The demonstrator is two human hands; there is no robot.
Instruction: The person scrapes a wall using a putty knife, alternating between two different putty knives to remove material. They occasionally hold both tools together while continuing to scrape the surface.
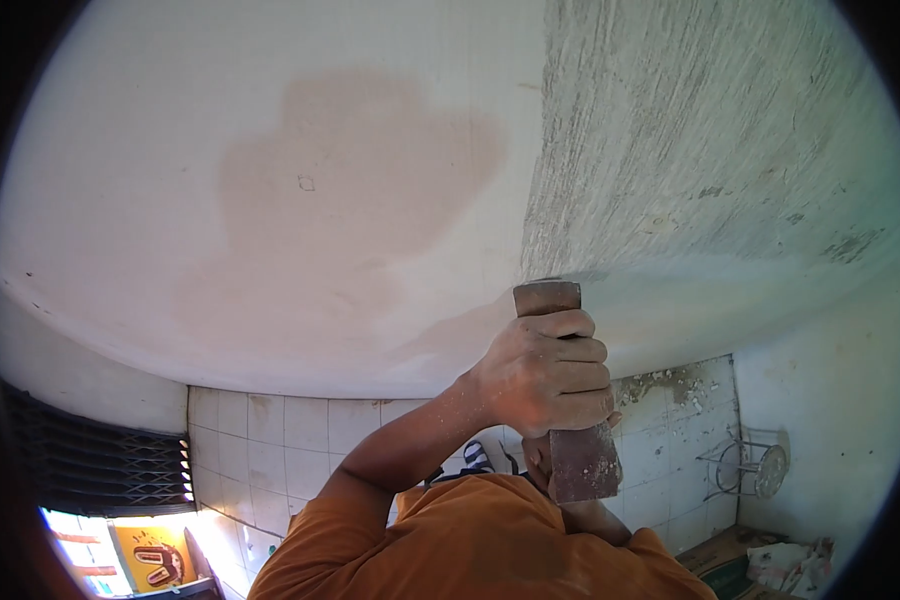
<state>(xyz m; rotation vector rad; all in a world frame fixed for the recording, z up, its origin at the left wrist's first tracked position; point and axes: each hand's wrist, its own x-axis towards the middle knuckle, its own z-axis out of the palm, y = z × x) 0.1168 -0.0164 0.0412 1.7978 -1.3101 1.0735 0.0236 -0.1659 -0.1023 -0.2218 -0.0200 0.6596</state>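
My left hand (550,375), dusted with white powder, is wrapped around a long brown block (586,466) that looks like a sandpaper-covered sanding block. The block's upper end meets or nearly meets the wall (450,260), at the lower end of a rough grey, streaked area (660,130). Left of that area the wall is smooth and white with a pinkish patch (340,190). My right hand (536,456) is lower down, partly behind the block; its fingers are mostly hidden.
Below the wall lies a white tiled floor (305,425) with debris at right. A round-topped metal stool (770,470) stands near the right wall. Cardboard and a crumpled bag (785,565) lie lower right. A dark folding grille (100,455) and yellow panel (157,555) are at left.
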